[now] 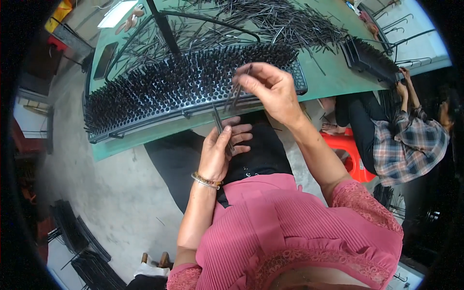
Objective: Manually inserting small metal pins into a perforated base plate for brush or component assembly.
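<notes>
Head view: right hand [270,89] pinches thin black rods [237,94] just above the pegged black rack [193,92]; left hand [220,150], nearer the body, clasps a spare bundle [220,126]. Seating each rod upright, one per hole, looks wisest.

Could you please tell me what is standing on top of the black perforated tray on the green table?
Rows of thin dark rods stand upright across the tray. The right hand covers some near its right end; what lies under the tray cannot be seen.

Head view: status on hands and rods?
Left hand grips bundle of thin dark rods. Right hand pinches few rods over rod-filled black rack. Nothing blocking.
</notes>
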`<action>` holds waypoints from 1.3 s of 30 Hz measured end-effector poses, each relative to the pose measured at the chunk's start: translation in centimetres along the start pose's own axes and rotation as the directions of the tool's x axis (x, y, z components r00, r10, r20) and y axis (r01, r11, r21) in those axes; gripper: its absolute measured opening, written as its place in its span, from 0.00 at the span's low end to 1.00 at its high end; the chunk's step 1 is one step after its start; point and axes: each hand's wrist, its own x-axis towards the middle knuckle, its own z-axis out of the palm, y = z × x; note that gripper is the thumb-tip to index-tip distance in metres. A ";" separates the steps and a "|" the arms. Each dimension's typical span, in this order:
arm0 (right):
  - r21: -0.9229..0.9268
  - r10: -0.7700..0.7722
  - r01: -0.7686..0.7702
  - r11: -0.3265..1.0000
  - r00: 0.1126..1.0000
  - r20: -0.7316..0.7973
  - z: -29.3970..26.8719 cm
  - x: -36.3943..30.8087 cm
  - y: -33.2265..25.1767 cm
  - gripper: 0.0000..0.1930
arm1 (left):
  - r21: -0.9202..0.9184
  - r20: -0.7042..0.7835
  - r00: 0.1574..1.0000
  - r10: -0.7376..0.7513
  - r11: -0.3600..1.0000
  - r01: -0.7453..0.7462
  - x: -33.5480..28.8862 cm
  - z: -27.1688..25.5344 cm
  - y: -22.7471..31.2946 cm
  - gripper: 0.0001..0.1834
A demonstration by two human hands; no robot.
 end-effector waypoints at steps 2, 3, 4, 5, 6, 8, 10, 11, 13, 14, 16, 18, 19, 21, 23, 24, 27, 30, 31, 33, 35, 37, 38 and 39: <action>0.016 -0.089 0.091 0.996 0.991 -0.100 0.2 0.7 0.0 0.10 | 0.024 0.011 1.000 -0.004 1.000 0.004 0.1 0.2 0.0 0.18; 0.001 -0.147 0.149 0.989 0.980 -0.132 0.4 1.1 0.2 0.10 | 0.027 0.013 1.000 -0.005 1.000 0.005 0.1 0.1 -0.2 0.18; -0.073 -0.191 0.183 0.980 0.974 -0.124 0.6 1.3 0.5 0.09 | 0.033 0.021 1.000 -0.023 0.999 0.022 0.2 -0.1 -0.5 0.18; -0.147 -0.233 0.216 0.965 0.966 -0.113 0.9 1.5 0.7 0.09 | 0.038 0.029 0.999 -0.041 0.998 0.040 0.1 -0.2 -0.7 0.17; -0.178 -0.278 0.257 0.950 0.955 -0.107 1.2 1.8 1.1 0.09 | 0.041 0.014 0.999 -0.048 0.998 0.048 0.0 -0.1 -0.8 0.17; -0.324 -0.369 0.337 0.884 0.929 -0.039 1.3 2.1 1.2 0.09 | 0.041 0.010 0.998 -0.059 0.997 0.059 -0.2 -0.2 -1.0 0.17; -0.344 -0.407 0.376 0.860 0.913 -0.021 1.6 2.2 1.2 0.09 | 0.039 0.005 0.998 -0.068 0.997 0.067 -0.3 -0.4 -1.2 0.17; -0.372 -0.408 0.395 0.840 0.912 0.046 1.5 2.2 1.2 0.08 | 0.045 0.006 0.998 -0.066 0.997 0.066 -0.3 -0.5 -1.3 0.17; -0.401 -0.433 0.452 0.797 0.890 0.145 1.3 2.3 1.6 0.09 | 0.049 0.007 0.998 -0.064 0.997 0.063 -0.3 -0.6 -1.3 0.17; -0.401 -0.432 0.453 0.796 0.890 0.146 1.3 2.4 1.8 0.09 | 0.052 0.009 0.998 -0.062 0.997 0.062 -0.3 -0.6 -1.3 0.17; -0.459 -0.438 0.472 0.753 0.880 0.186 1.3 2.5 2.0 0.09 | 0.052 0.010 0.998 -0.062 0.997 0.062 -0.3 -0.6 -1.3 0.17; -0.457 -0.444 0.474 0.753 0.878 0.181 1.5 2.4 2.0 0.09 | 0.057 0.009 0.998 -0.063 0.996 0.063 -0.4 -0.7 -1.4 0.17; -0.454 -0.450 0.477 0.752 0.876 0.174 1.5 2.3 1.9 0.09 | 0.055 0.008 0.998 -0.063 0.997 0.062 -0.4 -0.7 -1.4 0.17; -0.467 -0.451 0.480 0.742 0.874 0.180 1.6 2.3 2.0 0.10 | 0.051 0.009 0.998 -0.068 0.996 0.067 -0.4 -0.8 -1.4 0.17; -0.482 -0.451 0.482 0.732 0.873 0.187 1.5 2.2 2.0 0.10 | 0.047 0.009 0.998 -0.070 0.996 0.070 -0.4 -0.8 -1.5 0.17; -0.503 -0.471 0.500 0.705 0.860 0.196 1.6 2.1 2.0 0.10 | 0.048 0.004 0.997 -0.071 0.996 0.070 -0.4 -0.8 -1.5 0.17; -0.552 -0.521 0.526 0.647 0.833 0.184 1.7 1.6 2.1 0.10 | 0.057 0.012 0.997 -0.075 0.996 0.074 -0.5 -0.5 -1.4 0.17; -0.596 -0.561 0.515 0.617 0.818 0.126 1.7 1.3 2.6 0.10 | 0.049 0.031 0.997 -0.068 0.997 0.066 -0.5 -0.7 -1.6 0.17; -0.609 -0.569 0.497 0.618 0.818 0.090 1.7 1.2 2.7 0.10 | 0.048 0.032 0.997 -0.068 0.997 0.066 -0.5 -0.7 -1.6 0.17; -0.624 -0.588 0.513 0.590 0.802 0.103 1.7 1.1 2.5 0.10 | 0.054 0.036 0.997 -0.068 0.996 0.066 -0.5 -0.6 -1.6 0.17; -0.639 -0.607 0.527 0.561 0.786 0.117 1.7 1.0 2.5 0.11 | 0.061 0.043 0.997 -0.069 0.996 0.067 -0.6 -0.5 -1.5 0.17; -0.650 -0.629 0.537 0.537 0.769 0.115 1.6 0.8 2.7 0.11 | 0.068 0.050 0.996 -0.070 0.995 0.066 -0.6 -0.4 -1.3 0.18; -0.651 -0.629 0.537 0.537 0.769 0.115 1.6 0.8 2.7 0.11 | 0.073 0.065 0.995 -0.071 0.995 0.066 -0.6 -0.4 -1.2 0.18; -0.654 -0.636 0.544 0.525 0.762 0.122 1.6 0.8 2.8 0.12 | 0.078 0.079 0.994 -0.072 0.995 0.066 -0.6 -0.4 -1.2 0.18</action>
